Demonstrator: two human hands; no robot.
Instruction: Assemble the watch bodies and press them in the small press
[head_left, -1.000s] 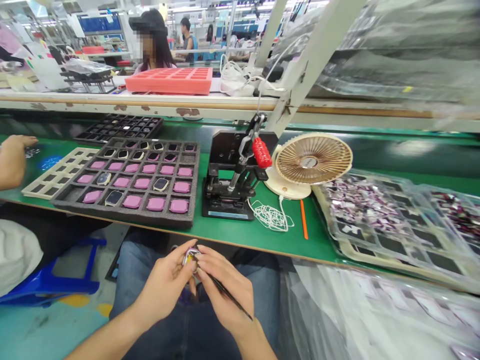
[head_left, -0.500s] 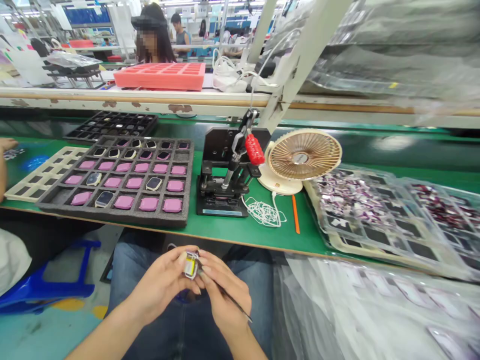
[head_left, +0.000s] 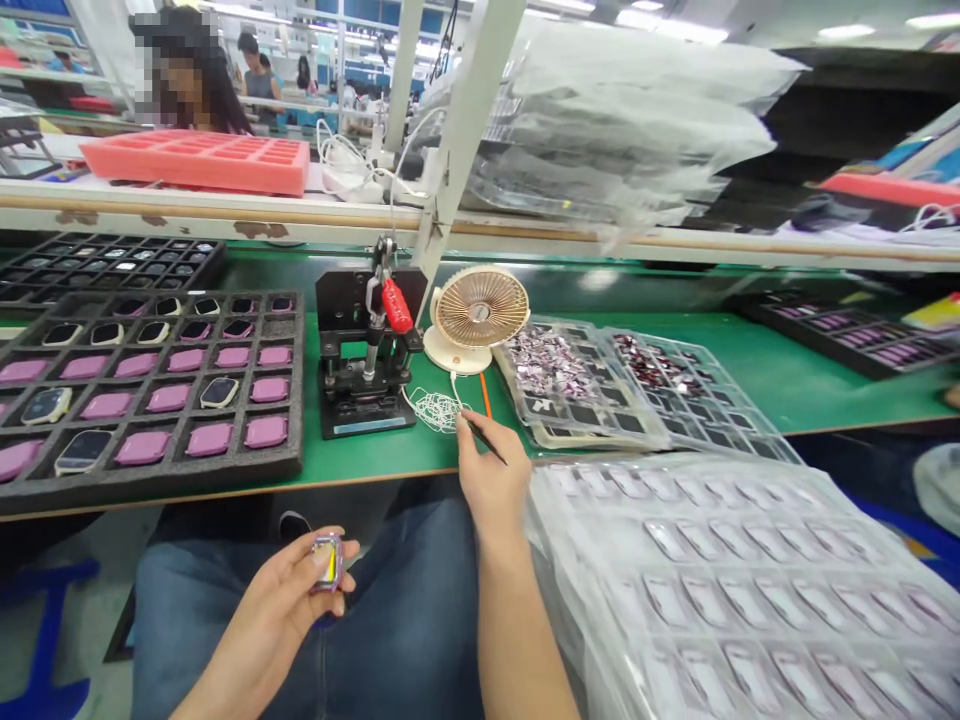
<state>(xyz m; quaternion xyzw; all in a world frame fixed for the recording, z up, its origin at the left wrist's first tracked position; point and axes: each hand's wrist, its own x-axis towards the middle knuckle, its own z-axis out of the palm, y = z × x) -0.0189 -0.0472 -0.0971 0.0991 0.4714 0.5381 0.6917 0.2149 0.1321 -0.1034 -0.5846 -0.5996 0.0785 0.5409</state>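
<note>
Watch casing [head_left: 325, 562], purplish at the rim with yellow showing inside, is pinched by the left hand [head_left: 281, 595] above the person's jeans [head_left: 405, 600], on the near side of the bench edge. Well apart from it, the right hand [head_left: 495, 485] grasps a slim dark tool [head_left: 489, 441] over the green bench [head_left: 375, 460], near a tangle of white cable [head_left: 437, 411] and an orange stick [head_left: 486, 397]. Left of the cable stands a black press [head_left: 367, 388]; farther left, a foam tray [head_left: 295, 400] holds purple pieces [head_left: 208, 438] and pale-framed watches [head_left: 219, 392].
</note>
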